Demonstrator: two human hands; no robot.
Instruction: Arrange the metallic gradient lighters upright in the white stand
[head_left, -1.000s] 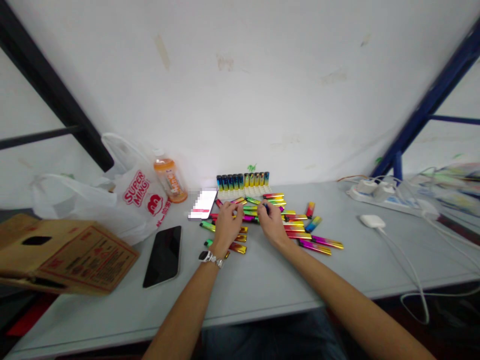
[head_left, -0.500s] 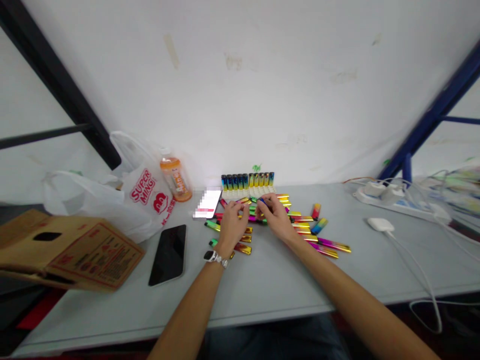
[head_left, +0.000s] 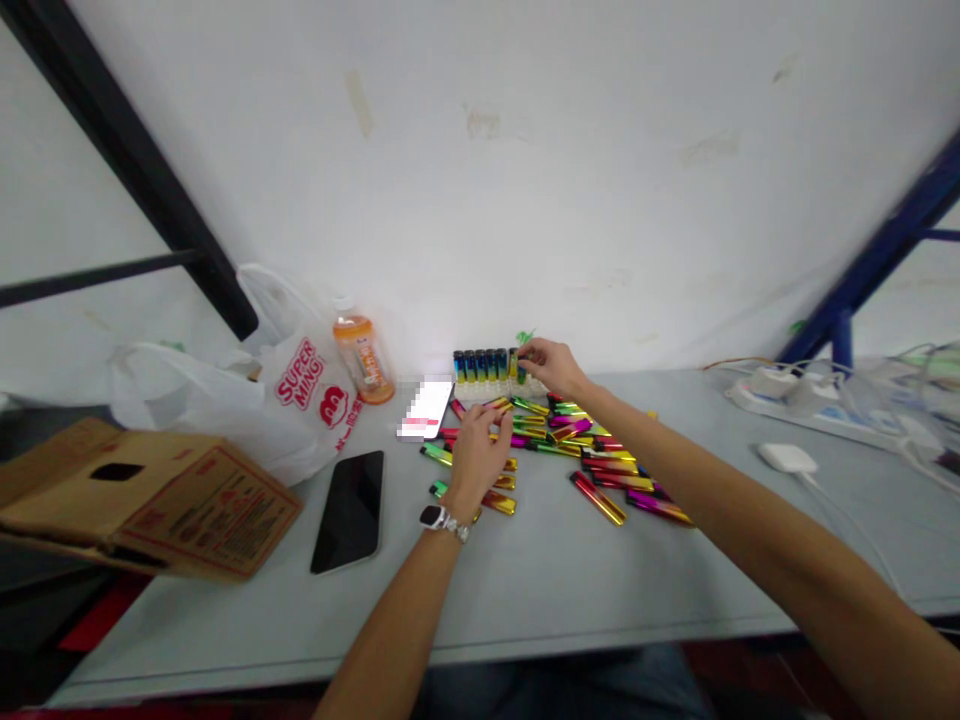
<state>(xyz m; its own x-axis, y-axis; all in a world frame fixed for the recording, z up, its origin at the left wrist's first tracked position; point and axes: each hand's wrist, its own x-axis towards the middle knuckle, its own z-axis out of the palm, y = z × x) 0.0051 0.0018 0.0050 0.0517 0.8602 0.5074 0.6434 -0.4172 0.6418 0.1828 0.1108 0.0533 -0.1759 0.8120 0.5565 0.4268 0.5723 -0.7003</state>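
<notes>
My right hand reaches to the back with thumb and fingers pinched on a green-and-blue metallic lighter at the white holder. Its fingers hide the holder's right side. Upright in the holder stands a row of blue-to-yellow lighters. My left hand, wearing a watch, rests low over loose lighters, fingers bent and apart, with nothing visible in them. Loose lighters in red, gold, green and purple lie spread on the table around and between both hands.
On the grey table, a dark phone lies left of my wrist, and another with a lit screen lies behind it. Farther left are an orange drink bottle, plastic bag and cardboard box. A power strip and charger lie right.
My right hand has moved from the loose lighters up and back to the holder, carrying a lighter. My left hand stays near its place. The view has shifted slightly.
</notes>
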